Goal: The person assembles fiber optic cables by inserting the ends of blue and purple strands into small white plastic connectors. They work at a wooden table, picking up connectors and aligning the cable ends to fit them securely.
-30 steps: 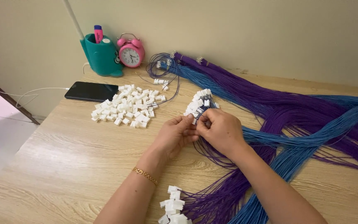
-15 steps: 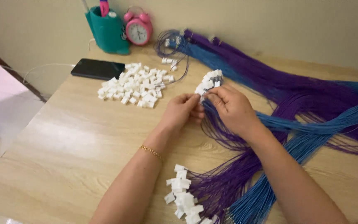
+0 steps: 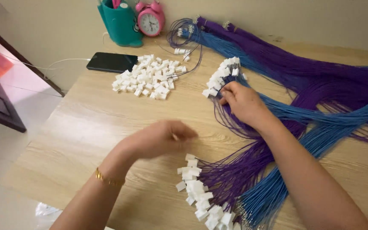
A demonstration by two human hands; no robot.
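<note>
The right hand (image 3: 242,102) pinches purple wires (image 3: 231,121) just below the white plugs (image 3: 222,76); the left hand (image 3: 162,138), loosely curled, is blurry.

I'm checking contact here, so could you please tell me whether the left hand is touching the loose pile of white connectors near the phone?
Apart. The head view shows the left hand over bare wood, with open tabletop between it and the loose pile of white connectors.
</note>
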